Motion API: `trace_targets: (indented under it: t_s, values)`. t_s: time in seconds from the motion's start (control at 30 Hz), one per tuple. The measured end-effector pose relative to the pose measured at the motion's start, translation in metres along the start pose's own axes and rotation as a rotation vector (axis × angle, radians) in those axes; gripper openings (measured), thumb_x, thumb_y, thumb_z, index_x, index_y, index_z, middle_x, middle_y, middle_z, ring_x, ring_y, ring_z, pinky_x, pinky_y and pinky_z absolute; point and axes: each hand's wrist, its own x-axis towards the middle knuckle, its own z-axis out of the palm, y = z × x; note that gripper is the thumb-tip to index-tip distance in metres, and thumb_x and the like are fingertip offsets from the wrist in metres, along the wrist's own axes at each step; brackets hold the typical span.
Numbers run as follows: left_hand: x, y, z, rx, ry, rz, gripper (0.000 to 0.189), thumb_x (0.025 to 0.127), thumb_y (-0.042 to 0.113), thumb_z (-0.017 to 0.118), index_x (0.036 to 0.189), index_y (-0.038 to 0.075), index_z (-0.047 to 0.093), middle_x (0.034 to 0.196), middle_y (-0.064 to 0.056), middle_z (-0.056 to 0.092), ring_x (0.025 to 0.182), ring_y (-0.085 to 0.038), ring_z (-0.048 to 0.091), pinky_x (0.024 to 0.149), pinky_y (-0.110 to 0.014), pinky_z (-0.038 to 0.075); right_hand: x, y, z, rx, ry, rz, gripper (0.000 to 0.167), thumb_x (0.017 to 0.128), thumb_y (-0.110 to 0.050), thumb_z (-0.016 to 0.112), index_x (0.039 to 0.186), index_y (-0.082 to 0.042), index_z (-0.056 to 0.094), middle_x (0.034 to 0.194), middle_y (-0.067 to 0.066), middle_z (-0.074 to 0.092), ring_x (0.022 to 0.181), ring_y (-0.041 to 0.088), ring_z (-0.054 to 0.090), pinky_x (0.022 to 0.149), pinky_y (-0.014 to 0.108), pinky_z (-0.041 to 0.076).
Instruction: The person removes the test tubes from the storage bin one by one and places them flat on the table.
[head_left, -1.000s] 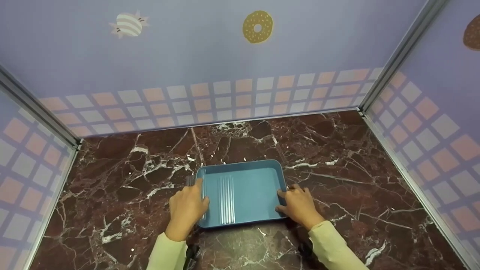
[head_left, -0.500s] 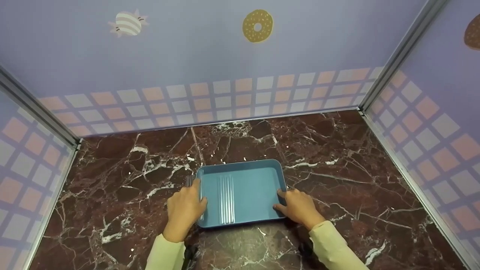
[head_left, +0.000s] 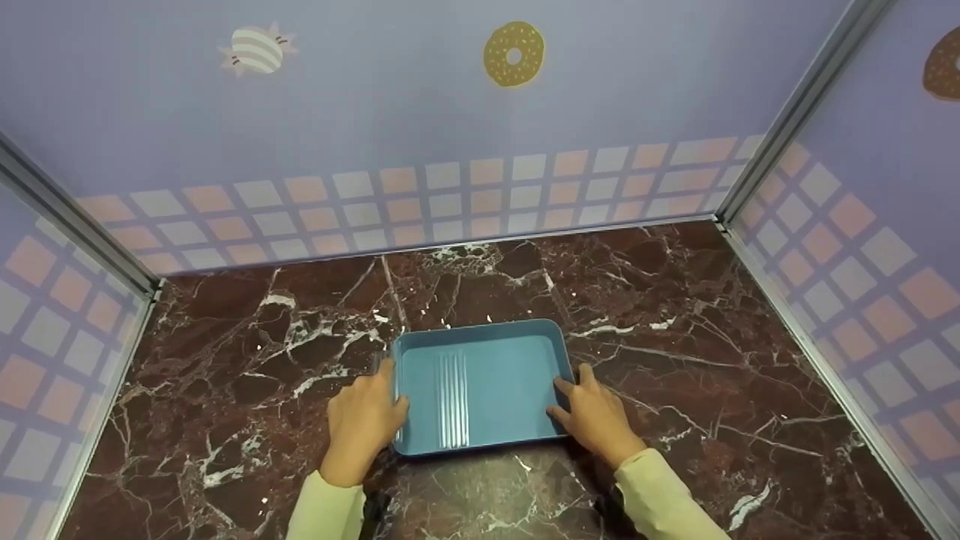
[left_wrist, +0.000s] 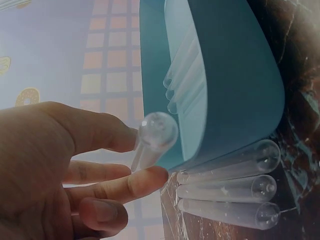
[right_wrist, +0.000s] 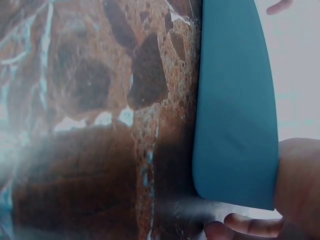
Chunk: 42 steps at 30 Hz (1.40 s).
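A shallow blue tray [head_left: 514, 382] lies on the marbled surface. Inside it, toward its left side, several clear test tubes [head_left: 453, 401] rest side by side. My left hand [head_left: 364, 420] is at the tray's left rim; in the left wrist view its thumb and fingers pinch another clear test tube [left_wrist: 159, 131], seen nearly end-on with its rounded tip toward the camera. Three more test tubes [left_wrist: 227, 192] lie on the surface just outside that rim, mostly hidden by the hand in the head view. My right hand [head_left: 600, 416] grips the right rim, thumb inside and other fingers outside.
Brown marbled surface [head_left: 247, 390] surrounds the tray. A purple back wall [head_left: 390, 97] with pink and white checks rises behind it, and side panels [head_left: 862, 247] stand at left and right.
My left hand has shifted slightly left with its test tube, from just inside the tray's rim to over it. The right index finger has straightened a little; the tray stays nearly in place.
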Motion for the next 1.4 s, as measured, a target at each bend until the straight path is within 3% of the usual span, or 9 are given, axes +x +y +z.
trace_targets:
  t_s: [0.2, 0.33, 0.53, 0.83, 1.2, 1.4]
  values:
    - [0.0, -0.002, 0.0, 0.0, 0.003, -0.009, 0.049, 0.087, 0.014, 0.08, 0.132, 0.0, 0.067, 0.057, -0.003, 0.048, 0.045, -0.016, 0.037, 0.041, -0.033, 0.03, 0.002, -0.001, -0.001, 0.0, -0.05, 0.028, 0.041, 0.096, -0.025, 0.078, 0.13, -0.004, 0.07, 0.119, 0.03, 0.069, 0.101, 0.052, 0.07, 0.084, 0.064, 0.055]
    - [0.0, -0.002, 0.001, -0.003, 0.012, -0.008, 0.048, 0.087, 0.014, 0.079, 0.131, -0.001, 0.067, 0.058, -0.004, 0.049, 0.045, -0.016, 0.037, 0.041, -0.033, 0.031, 0.002, 0.0, -0.001, -0.025, -0.056, 0.008, 0.037, 0.096, -0.024, 0.078, 0.125, -0.006, 0.065, 0.105, 0.025, 0.071, 0.089, 0.05, 0.071, 0.074, 0.063, 0.056]
    - [-0.001, -0.003, 0.0, 0.003, 0.015, -0.004, 0.048, 0.087, 0.014, 0.079, 0.131, 0.0, 0.067, 0.057, -0.004, 0.048, 0.046, -0.017, 0.038, 0.042, -0.033, 0.03, 0.003, 0.002, -0.001, -0.033, -0.076, -0.004, 0.036, 0.096, -0.025, 0.077, 0.122, -0.007, 0.061, 0.096, 0.024, 0.072, 0.083, 0.047, 0.071, 0.069, 0.061, 0.055]
    - [-0.001, -0.006, -0.001, 0.009, 0.008, -0.008, 0.045, 0.087, 0.014, 0.08, 0.127, 0.0, 0.066, 0.056, -0.003, 0.047, 0.046, -0.018, 0.039, 0.042, -0.034, 0.032, 0.004, 0.004, -0.001, 0.011, -0.162, 0.035, 0.039, 0.101, -0.029, 0.072, 0.13, -0.007, 0.058, 0.094, 0.026, 0.071, 0.08, 0.047, 0.071, 0.069, 0.061, 0.055]
    - [-0.002, -0.012, -0.005, -0.006, -0.03, -0.043, 0.05, 0.089, 0.015, 0.078, 0.134, 0.0, 0.065, 0.058, -0.003, 0.047, 0.047, -0.017, 0.04, 0.043, -0.034, 0.035, 0.004, 0.006, 0.0, 0.038, -0.157, 0.036, 0.038, 0.101, -0.029, 0.072, 0.129, -0.008, 0.057, 0.093, 0.029, 0.07, 0.082, 0.049, 0.071, 0.07, 0.063, 0.055]
    - [-0.003, -0.014, -0.005, -0.004, -0.044, -0.06, 0.052, 0.089, 0.017, 0.078, 0.136, 0.0, 0.065, 0.063, -0.009, 0.055, 0.048, -0.02, 0.044, 0.043, -0.038, 0.038, 0.003, 0.007, 0.002, 0.05, -0.163, 0.05, 0.038, 0.101, -0.03, 0.071, 0.129, -0.009, 0.057, 0.096, 0.029, 0.07, 0.085, 0.05, 0.071, 0.073, 0.063, 0.055]
